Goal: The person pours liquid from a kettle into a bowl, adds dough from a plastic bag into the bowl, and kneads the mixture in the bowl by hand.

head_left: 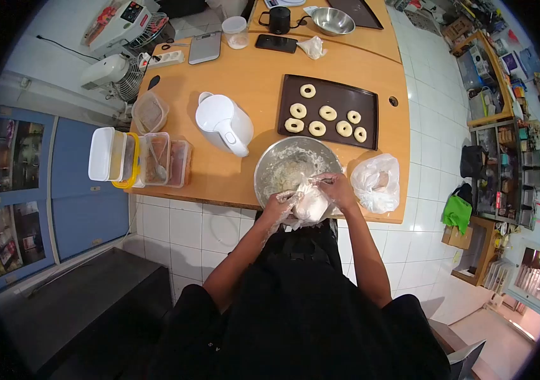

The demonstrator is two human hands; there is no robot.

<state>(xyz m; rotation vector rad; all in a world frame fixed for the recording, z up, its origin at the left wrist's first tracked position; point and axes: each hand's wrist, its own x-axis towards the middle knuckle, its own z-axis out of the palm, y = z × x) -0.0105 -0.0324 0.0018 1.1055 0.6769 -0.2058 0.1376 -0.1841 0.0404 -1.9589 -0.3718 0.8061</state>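
A steel bowl with floury, sticky residue inside stands at the table's front edge. Over its near rim, a pale dough lump in a thin clear plastic bag is held between both hands. My left hand has its fingers closed on the bag's left side. On the other side, my right hand pinches the bag's upper right edge. Behind the bowl lies a dark baking tray with several dough rings. Right of the bowl sits a white plastic bag with something pale inside.
Left of the bowl stands a white kettle. Plastic containers crowd the table's left edge. Farther back are a scale, a phone, a black jug and another steel bowl.
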